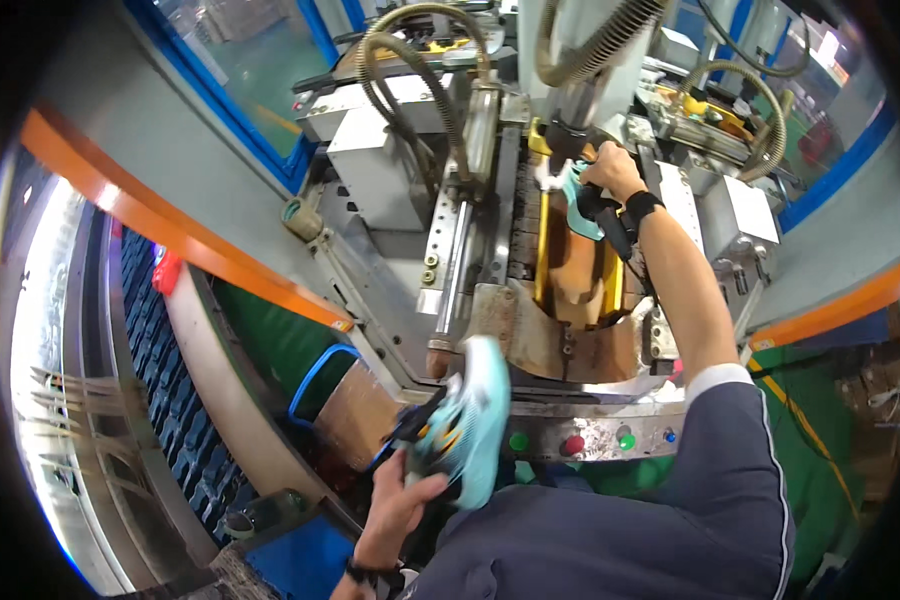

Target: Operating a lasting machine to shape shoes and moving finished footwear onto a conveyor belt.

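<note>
My left hand [398, 508] is closed around the heel end of a turquoise and white sports shoe [478, 440]. This shoe is tilted toe up in front of the machine and is smeared by motion. My right hand [615, 170] reaches into the machine, its fingers bent round a second turquoise shoe [582, 218] with a black part [604, 212] at its opening. That shoe sits between yellow side pads [611, 283], under a vertical press cylinder [573, 105]. The sole of the second shoe is hidden.
A steel piston rod [456, 265] lies left of the cradle [580, 350]. Coloured buttons [573, 445] line the machine's front edge. At the left stand a wooden-seated stool [360, 415] and a conveyor belt [160, 340]. Orange-edged guards [185, 235] flank the machine.
</note>
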`<state>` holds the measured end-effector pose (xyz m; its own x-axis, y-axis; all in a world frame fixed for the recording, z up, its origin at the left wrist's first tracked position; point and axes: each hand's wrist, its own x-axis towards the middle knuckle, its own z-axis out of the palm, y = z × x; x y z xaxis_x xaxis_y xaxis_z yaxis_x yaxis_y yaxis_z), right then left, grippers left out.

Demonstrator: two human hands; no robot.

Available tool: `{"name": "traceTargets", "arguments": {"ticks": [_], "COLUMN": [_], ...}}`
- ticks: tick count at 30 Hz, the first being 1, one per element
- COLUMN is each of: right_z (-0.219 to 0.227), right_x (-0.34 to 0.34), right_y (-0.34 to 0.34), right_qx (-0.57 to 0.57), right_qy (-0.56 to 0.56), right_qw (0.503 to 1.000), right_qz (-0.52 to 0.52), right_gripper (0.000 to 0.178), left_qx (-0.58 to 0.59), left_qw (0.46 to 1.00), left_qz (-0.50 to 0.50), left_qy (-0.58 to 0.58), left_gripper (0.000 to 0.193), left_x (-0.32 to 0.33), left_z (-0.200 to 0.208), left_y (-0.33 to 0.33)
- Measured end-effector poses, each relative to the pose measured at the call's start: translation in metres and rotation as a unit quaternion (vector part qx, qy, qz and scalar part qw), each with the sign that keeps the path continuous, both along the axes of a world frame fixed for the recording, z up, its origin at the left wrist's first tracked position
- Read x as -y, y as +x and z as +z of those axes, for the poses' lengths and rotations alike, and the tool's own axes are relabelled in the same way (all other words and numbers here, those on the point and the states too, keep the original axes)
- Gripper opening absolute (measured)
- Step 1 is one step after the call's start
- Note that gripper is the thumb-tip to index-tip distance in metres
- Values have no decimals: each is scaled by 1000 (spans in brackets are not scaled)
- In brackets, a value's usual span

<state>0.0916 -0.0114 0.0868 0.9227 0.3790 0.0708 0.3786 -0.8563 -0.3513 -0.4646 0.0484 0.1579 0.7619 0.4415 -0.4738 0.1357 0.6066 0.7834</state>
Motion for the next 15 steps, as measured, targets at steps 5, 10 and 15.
{"name": "traceTargets", "arguments": {"ticks": [5,10,15], "right_z": [-70,-73,-52], "right_x": [-14,-37,-9], "right_y": [10,-15,-37], "right_qx": [57,152,86], "right_qy": [21,-12,46], "right_qw": [998,988,994], "right_qz": [24,3,47], "right_gripper": [35,20,42], "left_qx": [-102,-143,-71], "left_qw": [957,879,861], "left_qz": [247,445,503], "left_qy": [114,94,-15], "left_gripper": [54,46,38], "left_x": [29,89,141], "left_z": [-17,-34,-40], "left_y": [-119,-149,-149]}}
